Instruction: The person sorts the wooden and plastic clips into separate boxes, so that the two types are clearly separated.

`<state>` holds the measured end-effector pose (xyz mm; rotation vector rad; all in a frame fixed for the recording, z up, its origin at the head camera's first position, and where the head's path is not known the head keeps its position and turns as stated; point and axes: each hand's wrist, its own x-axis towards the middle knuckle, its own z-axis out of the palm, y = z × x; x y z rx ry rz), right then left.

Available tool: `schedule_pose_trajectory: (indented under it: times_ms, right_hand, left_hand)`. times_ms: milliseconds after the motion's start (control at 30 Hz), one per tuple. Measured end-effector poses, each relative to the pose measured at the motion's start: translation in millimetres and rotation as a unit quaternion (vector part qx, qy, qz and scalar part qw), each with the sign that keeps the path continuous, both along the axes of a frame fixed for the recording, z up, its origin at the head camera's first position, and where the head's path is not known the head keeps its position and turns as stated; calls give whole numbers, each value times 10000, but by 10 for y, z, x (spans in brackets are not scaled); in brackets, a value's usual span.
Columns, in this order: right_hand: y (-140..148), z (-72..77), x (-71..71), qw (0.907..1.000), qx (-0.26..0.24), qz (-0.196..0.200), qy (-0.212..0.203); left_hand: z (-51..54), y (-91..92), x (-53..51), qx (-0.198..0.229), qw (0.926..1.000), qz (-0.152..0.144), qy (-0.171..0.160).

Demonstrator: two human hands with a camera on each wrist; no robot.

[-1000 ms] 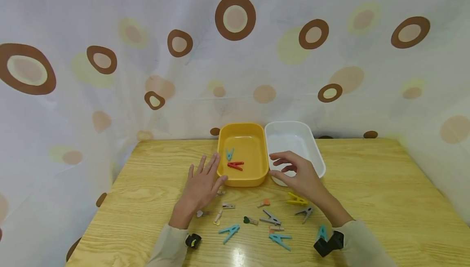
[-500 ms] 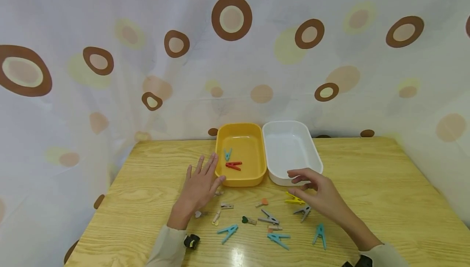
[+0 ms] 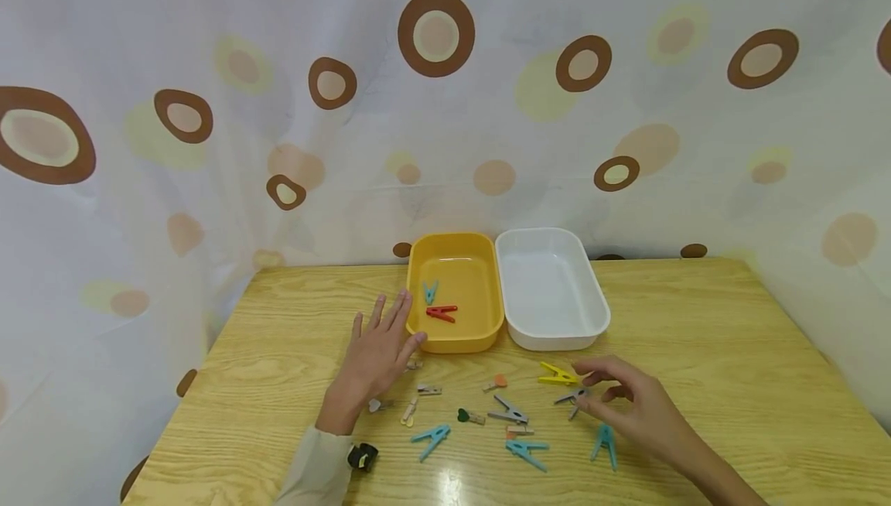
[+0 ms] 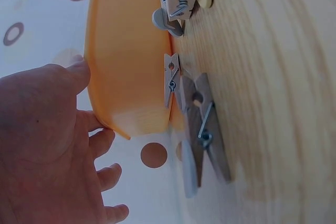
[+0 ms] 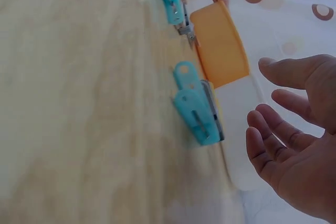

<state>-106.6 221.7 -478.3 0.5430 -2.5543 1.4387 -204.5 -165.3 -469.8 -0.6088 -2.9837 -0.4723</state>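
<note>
gray clip [image 3: 577, 395] near curved right fingers [image 3: 604, 366]

Your right hand [image 3: 633, 405] has free passage rightward over the pale wooden tabletop [image 3: 731, 343]. Leftward, a yellow plastic clothespin [image 3: 557, 375] and a grey plastic clothespin [image 3: 571, 396] crowd your fingertips; a turquoise plastic clothespin [image 3: 605, 436] lies nearer you. The rounded white plastic tray [image 3: 557, 342] abuts the orange-yellow plastic tray [image 3: 462, 346], leaving no passage between, and your left hand [image 3: 370, 360] blocks the latter's left rim.
</note>
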Motion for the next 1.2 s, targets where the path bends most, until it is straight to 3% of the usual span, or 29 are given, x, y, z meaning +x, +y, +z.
schedule_pose_trajectory:
  times_ms: [267,400,567,933,1200]
  right_hand:
    - [120,-108,183,9995,220,-187,-127]
    - [158,-145,245,9973,275,-313,-602]
    - [211,-190,307,9946,336,-181,-970]
    - [393,-241,368,9954,785,370,-414]
    - [427,-272,387,9929,1045,455,-346]
  left_hand:
    - [-11,3,1,-21,10000,9,-17]
    - [-9,-1,3,19,10000,4,-41]
    - [14,-8,18,16,9999,39,-97]
    - [37,5,15,56,9999,12,-104]
    - [28,6,8,63,9999,11,-107]
